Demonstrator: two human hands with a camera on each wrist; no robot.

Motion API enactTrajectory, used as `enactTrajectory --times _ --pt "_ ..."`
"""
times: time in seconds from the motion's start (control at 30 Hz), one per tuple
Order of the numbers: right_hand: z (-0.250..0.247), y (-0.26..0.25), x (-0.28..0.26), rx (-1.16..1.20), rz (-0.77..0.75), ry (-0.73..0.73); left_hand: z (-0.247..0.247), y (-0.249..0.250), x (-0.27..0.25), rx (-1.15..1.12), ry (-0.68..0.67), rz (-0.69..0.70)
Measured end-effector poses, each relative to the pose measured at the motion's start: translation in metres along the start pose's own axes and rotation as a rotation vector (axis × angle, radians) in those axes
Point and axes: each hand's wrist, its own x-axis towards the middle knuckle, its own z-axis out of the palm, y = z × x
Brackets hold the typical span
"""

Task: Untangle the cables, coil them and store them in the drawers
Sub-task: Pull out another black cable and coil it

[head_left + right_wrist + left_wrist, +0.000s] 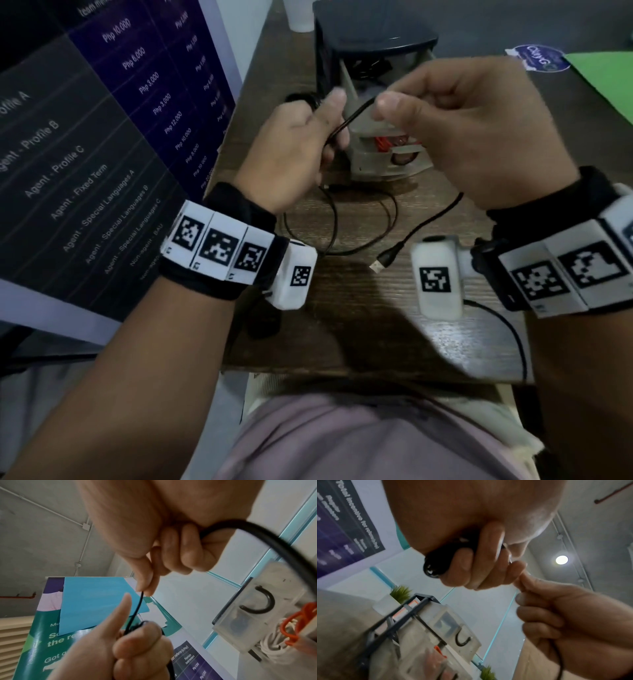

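Observation:
Both hands are raised above the wooden table [359,325] in front of a small drawer unit [373,44]. My left hand [301,150] grips a bunch of black cable [356,116] in its curled fingers, thumb up. My right hand [445,123] pinches the same cable between thumb and forefinger, close beside the left. In the right wrist view the thin black cable [137,609] runs from the right fingertips down into the left fist [137,649]. The rest of the cable hangs to the table in loops, ending in a USB plug [382,263]. In the left wrist view a black coil [436,563] shows in the left hand [479,563].
The unit's translucent drawers [383,150] stand pulled out; one holds orange and white cables [291,626], another a black cable [257,601]. A dark poster [85,137] stands at left. A green sheet [603,72] and a white cup [298,13] lie at the back.

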Motion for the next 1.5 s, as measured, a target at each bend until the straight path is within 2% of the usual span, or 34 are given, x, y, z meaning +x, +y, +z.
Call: enactTrajectory --times 0.1,0.23,0.3,0.43,0.57,0.63,0.67,0.73,0.8,0.83,0.9,1.0,1.17,1.37,1.5 --pt "0.004 0.006 0.004 0.057 -0.046 0.123 0.005 0.010 -0.007 -0.080 -0.096 -0.016" --pt "0.016 0.016 0.007 0.102 -0.054 0.200 0.008 0.012 -0.008 -0.346 -0.255 0.000" --pt "0.028 0.024 0.006 0.078 -0.010 0.163 0.007 0.012 -0.008 -0.492 -0.276 0.018" --pt "0.055 0.036 0.000 0.065 0.082 -0.012 0.002 0.015 -0.004 -0.820 -0.275 0.121" --pt "0.071 0.033 -0.010 0.068 0.093 -0.162 -0.003 0.012 0.002 -0.944 -0.122 0.173" --pt "0.071 0.029 -0.013 0.070 0.087 -0.223 -0.004 0.009 0.004 -0.864 -0.023 0.191" --pt "0.069 0.027 -0.013 0.039 0.102 -0.259 -0.005 0.006 0.006 -0.753 0.046 0.210" --pt "0.065 0.021 -0.015 -0.049 0.122 -0.330 -0.006 -0.001 0.010 -0.416 0.180 0.252" --pt "0.061 0.017 -0.017 -0.124 0.083 -0.359 -0.003 -0.007 0.012 -0.078 0.240 0.251" --pt "0.059 0.015 -0.017 -0.150 0.053 -0.345 -0.001 -0.008 0.011 0.062 0.226 0.220" --pt "0.051 0.014 -0.014 -0.199 0.009 -0.269 0.004 -0.010 0.010 0.295 0.113 0.099" --pt "0.039 0.012 -0.010 -0.239 -0.001 -0.166 0.005 -0.011 0.005 0.383 -0.091 -0.095" --pt "0.027 0.020 -0.003 -0.129 0.006 0.105 0.002 -0.004 -0.004 0.043 -0.324 -0.180" --pt "0.039 0.023 -0.006 0.090 -0.145 -0.029 -0.006 0.004 -0.006 -0.374 -0.474 -0.087" --pt "0.044 0.022 -0.010 0.224 -0.135 -0.110 -0.008 0.005 -0.003 -0.542 -0.546 -0.064"
